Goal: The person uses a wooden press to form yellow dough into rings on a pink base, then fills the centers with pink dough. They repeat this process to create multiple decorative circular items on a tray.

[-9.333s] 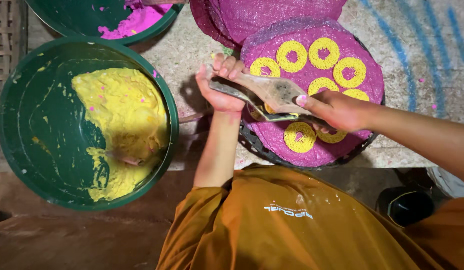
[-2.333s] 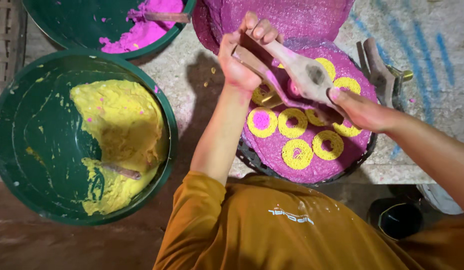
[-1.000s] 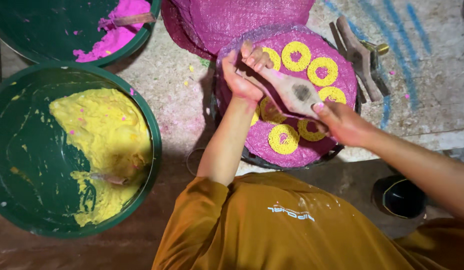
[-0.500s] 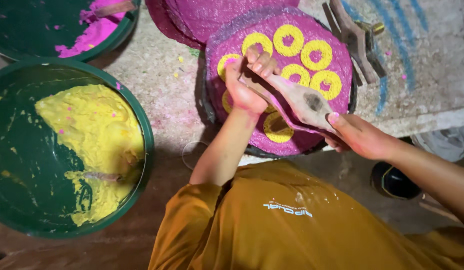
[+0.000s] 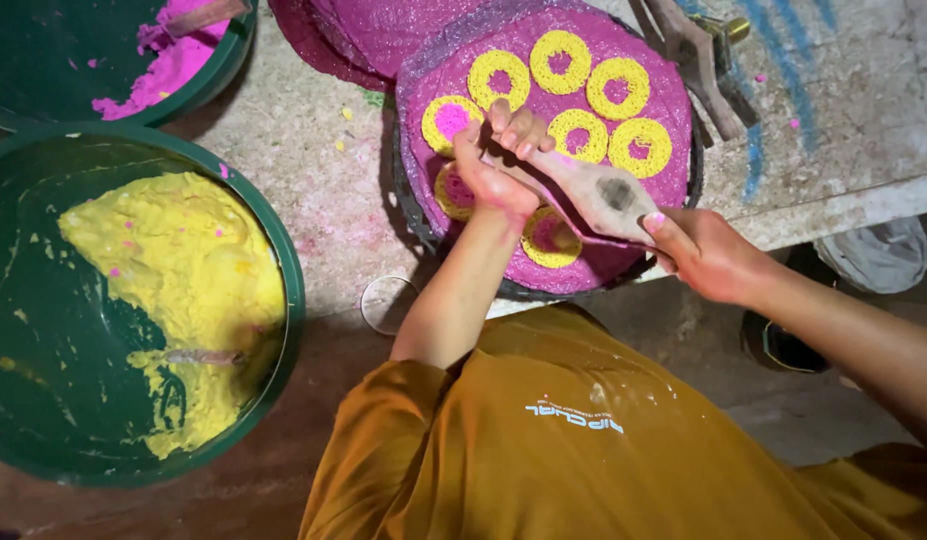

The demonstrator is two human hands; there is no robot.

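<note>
My left hand [image 5: 496, 162] grips the front end of a wooden press [image 5: 594, 192], fingers curled over its top. At the press's rear end, my right hand [image 5: 706, 255] closes around the handle. The press hovers over a round tray [image 5: 674, 110] lined with magenta mesh, which carries several yellow rings with pink centres [image 5: 561, 60]. One such ring [image 5: 549, 240] lies just under the press; another is half hidden by my left hand.
A large green basin [image 5: 284, 270] of yellow dough sits at left with a utensil [image 5: 199, 356] in it. A second green basin [image 5: 164, 70] holding pink dough is at top left. More magenta mesh sheets [image 5: 354, 30] lie behind. Another wooden press [image 5: 699, 55] rests at top right.
The view has shifted a little. Both hands still clasp the press over the tray, now lower over its near side. More rings lie on the tray than several seconds ago.
</note>
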